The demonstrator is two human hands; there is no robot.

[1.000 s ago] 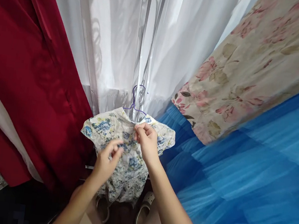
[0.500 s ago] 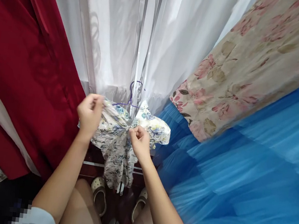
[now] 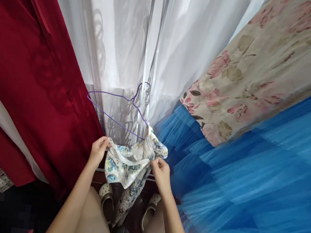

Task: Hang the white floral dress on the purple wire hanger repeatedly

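Observation:
A small white garment with blue flowers [image 3: 129,164] hangs crumpled between my two hands, low in the middle of the view. My left hand [image 3: 98,150] is closed on its left edge. My right hand [image 3: 161,171] is closed on its right side. A thin purple wire hanger [image 3: 107,112] hangs above on a shiny vertical rail [image 3: 150,66]; its left arm is bare, and its right arm still reaches into the garment's upper corner.
A dark red cloth [image 3: 26,72] hangs at the left and a white sheer curtain [image 3: 119,39] behind the rail. A pink-flowered fabric [image 3: 265,66] and a blue tulle skirt [image 3: 265,176] fill the right. My feet in pale clogs [image 3: 106,198] stand below.
The garment has come down off the hanger's left arm, which now shows bare. Both hands have dropped lower, pulling the cloth down with them.

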